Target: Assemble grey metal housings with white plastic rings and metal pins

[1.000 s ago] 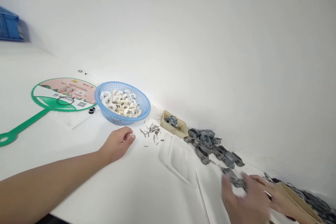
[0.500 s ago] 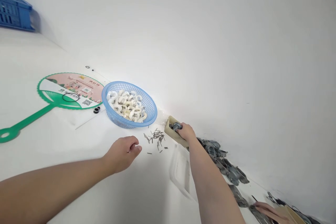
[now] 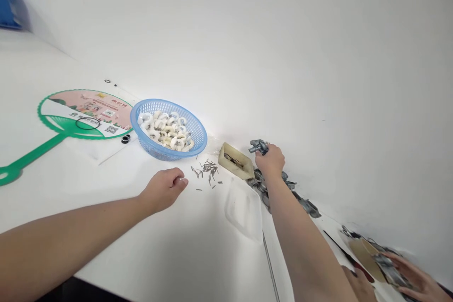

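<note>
My right hand (image 3: 272, 161) is raised just right of a small beige tray (image 3: 235, 161) and is closed on a grey metal part (image 3: 258, 146) that sticks out above my fingers. Below my right wrist lies a row of similar grey metal parts (image 3: 300, 202) along the wall. My left hand (image 3: 163, 189) rests on the white table with its fingers curled in a pinch, close to a scatter of small metal pins (image 3: 206, 172). A blue basket (image 3: 168, 129) of white rings stands behind the pins.
A green-handled paper fan (image 3: 71, 120) lies at the left with a black ring beside it. A clear plastic tray (image 3: 244, 208) sits between my arms. Another person's hands (image 3: 406, 274) work at the lower right over a brown container of dark parts. A blue crate (image 3: 6, 7) is at far left.
My right hand has lifted from the beige tray up and to the right, holding a grey metal part. My left hand has barely moved.
</note>
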Motion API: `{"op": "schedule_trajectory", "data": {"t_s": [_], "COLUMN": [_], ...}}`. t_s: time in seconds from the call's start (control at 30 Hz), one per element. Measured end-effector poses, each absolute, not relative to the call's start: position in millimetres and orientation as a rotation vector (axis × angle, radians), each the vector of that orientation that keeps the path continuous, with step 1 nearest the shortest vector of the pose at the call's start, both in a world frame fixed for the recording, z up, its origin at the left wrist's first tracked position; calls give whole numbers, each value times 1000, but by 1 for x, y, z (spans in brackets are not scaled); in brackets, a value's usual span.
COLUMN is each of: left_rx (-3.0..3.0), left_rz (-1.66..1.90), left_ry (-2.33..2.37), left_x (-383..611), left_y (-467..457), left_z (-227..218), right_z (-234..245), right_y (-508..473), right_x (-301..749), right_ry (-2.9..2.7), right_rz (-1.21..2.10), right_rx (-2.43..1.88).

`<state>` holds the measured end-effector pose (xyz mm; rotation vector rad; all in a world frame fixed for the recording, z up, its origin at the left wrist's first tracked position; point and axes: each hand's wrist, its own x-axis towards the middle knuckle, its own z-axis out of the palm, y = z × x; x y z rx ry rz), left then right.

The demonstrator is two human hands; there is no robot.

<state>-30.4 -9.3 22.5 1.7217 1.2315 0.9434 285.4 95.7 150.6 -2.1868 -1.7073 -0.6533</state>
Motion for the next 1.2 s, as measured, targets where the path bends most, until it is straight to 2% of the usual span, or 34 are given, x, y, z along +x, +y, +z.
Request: {"op": "schedule_trajectory", "data": {"t_s": [0.07, 0.17, 0.23, 0.3, 0.43, 0.83, 0.97, 1.2], "left_rx": [1696, 1667, 1683, 1740, 1811, 1703, 1627, 1718], "left_rz": [984, 1070, 1093, 1094, 1131, 1038, 1039, 970], "left_ry": [1188, 1037, 907, 774, 713, 749, 804, 644], "left_x": [-31, -31, -31, -31, -31, -29, -24, -24], "left_y": [-10, -15, -20, -23, -28, -27, -26, -29], "left_z": [21, 17, 13, 11, 13, 22, 17, 23], "right_z": [146, 113, 82, 55, 30, 19, 18, 18], "right_y": [62, 3, -31, -53, -65, -58, -57, -66], "right_x": [268, 230, 201, 176, 150, 150, 149, 159], "right_ry": [-1720, -1846, -2029, -2044, -2009, -1983, -1861, -1785], "right_rz": [-688, -719, -732, -717, -721, -664, -448, 406], "right_rx": [-2073, -1844, -1382, -1174, -1085, -1018, -1097, -1274]}}
